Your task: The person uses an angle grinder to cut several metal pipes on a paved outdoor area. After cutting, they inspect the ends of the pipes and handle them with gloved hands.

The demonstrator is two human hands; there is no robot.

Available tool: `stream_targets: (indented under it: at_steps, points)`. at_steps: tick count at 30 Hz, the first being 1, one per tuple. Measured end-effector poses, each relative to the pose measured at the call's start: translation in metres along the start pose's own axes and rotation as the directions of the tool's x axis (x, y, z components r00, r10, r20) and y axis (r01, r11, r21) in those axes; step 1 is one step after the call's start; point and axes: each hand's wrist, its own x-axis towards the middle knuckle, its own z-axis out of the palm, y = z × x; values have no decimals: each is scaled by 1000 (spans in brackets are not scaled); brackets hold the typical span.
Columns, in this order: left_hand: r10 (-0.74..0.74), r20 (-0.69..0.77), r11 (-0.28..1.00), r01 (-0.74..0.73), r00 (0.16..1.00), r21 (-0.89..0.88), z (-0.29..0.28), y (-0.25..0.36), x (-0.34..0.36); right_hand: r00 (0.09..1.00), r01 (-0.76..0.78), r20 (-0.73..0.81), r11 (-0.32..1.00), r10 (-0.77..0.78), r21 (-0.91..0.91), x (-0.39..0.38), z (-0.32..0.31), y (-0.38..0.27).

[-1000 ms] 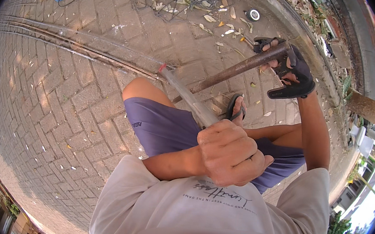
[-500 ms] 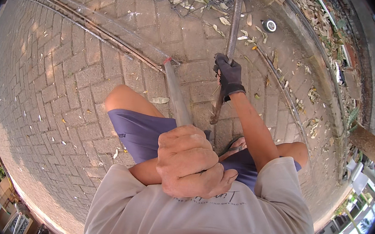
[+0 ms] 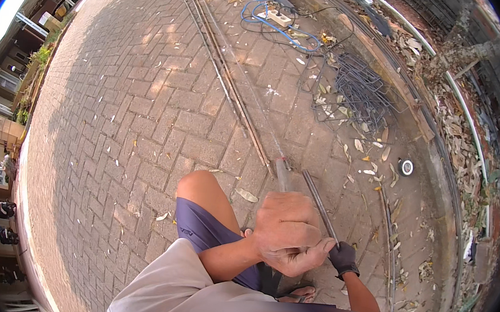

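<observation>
My left hand (image 3: 289,233), bare, is closed in a fist high in front of my body. Out from beneath it runs a grey bar or tube (image 3: 284,175) with a red mark at its far end; the fist hides the near end. To its right, my right hand (image 3: 344,259), in a dark fingerless glove, grips a metal bar (image 3: 322,210) that slants away to the far left, close beside the grey one. Near the grey bar's red end, the near ends of several long thin rods (image 3: 232,96) rest on the brick paving (image 3: 169,117).
A tangle of bent steel wire frames (image 3: 360,88) lies far right. Beyond are a blue cable (image 3: 255,19) and a white power strip (image 3: 277,17). A small round black-and-white object (image 3: 405,167) sits right, near a thin rod (image 3: 387,231) and a leaf-strewn kerb (image 3: 386,73).
The view has swung left and farther out. My right hand has drawn nearer to me and to my left fist, its bar now pointing away leftward. My left hand stays closed.
</observation>
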Motion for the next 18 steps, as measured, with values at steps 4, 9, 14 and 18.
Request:
stream_targets:
  at_steps: [4, 9, 14, 18]
  points:
    - [-48, -53, 999, 48, 997, 4, 0, 2, -2, 990, -54, -138, 993, 39, -105, 13, 26, 30]
    - [-9, -29, 1000, 9, 1000, -16, -13, 5, -9, 988, 42, -111, 879, -107, -475, 45, 13, 23]
    - [-1, -17, 999, 0, 1000, -49, -25, 7, -11, 873, 369, -239, 896, -426, -249, 112, 17, -92]
    - [-6, -22, 997, 4, 1000, -73, -42, 8, -23, 887, 390, -264, 921, -379, -8, 176, 70, -181]
